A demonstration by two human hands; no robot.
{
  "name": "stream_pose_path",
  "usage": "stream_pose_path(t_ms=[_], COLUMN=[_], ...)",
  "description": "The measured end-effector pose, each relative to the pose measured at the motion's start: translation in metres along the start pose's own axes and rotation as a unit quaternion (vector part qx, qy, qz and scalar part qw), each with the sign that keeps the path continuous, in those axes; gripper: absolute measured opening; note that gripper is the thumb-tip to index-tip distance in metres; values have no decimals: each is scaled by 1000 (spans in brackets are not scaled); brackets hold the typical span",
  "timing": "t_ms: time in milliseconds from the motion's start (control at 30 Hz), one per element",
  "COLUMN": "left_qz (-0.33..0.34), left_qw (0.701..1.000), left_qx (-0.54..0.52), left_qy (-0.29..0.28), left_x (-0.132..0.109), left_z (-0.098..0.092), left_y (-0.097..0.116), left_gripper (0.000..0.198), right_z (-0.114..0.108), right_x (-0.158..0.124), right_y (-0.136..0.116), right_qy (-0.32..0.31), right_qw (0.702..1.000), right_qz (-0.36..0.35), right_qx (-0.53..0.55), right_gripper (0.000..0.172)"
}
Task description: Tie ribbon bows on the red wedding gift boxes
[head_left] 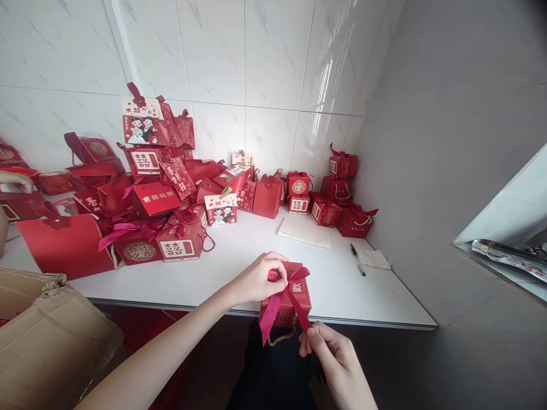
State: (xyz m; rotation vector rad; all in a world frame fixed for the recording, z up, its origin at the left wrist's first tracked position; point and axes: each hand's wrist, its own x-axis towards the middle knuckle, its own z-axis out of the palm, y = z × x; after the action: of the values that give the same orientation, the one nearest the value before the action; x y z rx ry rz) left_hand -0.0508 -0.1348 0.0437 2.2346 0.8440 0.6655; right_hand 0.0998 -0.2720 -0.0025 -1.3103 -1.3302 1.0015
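A red gift box [301, 296] with printed characters stands at the front edge of the white table, with a twisted gold cord handle [282, 340] hanging down its near side. On its top a dark pink ribbon [270, 319] is tied in a bow. My left hand [267, 277] is closed at the bow's knot, pinching the ribbon there between thumb and fingers. Below and to the right, my right hand [329, 347] grips a tail of the same ribbon, which runs taut from the knot. Its other tail hangs loose over the box's left side.
Many red gift boxes [182, 245] and bags are heaped along the wall at left. More boxes [356, 219] are stacked at back right. Lined paper [305, 230] and a pen [358, 259] lie on the table. A cardboard carton [55, 341] stands front left; another person's hand [16, 182] is at far left.
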Motion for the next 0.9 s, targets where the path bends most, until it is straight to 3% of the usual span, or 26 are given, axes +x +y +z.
stream_pose_path(t_ms=[300,733,900], left_qz=[5,14,9], left_qw=[1000,1000,1000], left_qx=[-1,1,17], left_qy=[-16,-22,0], left_x=[-1,-3,3], left_z=[2,7,9], left_y=[6,10,5], left_gripper=[7,6,6], right_z=[0,1,13], right_x=[-5,-7,-17], right_y=[7,24,26], right_qy=[23,22,-34], right_qw=[1000,982,951], right_qz=[-15,-115,-204], right_qx=[-4,145,231], right_gripper=[50,46,52])
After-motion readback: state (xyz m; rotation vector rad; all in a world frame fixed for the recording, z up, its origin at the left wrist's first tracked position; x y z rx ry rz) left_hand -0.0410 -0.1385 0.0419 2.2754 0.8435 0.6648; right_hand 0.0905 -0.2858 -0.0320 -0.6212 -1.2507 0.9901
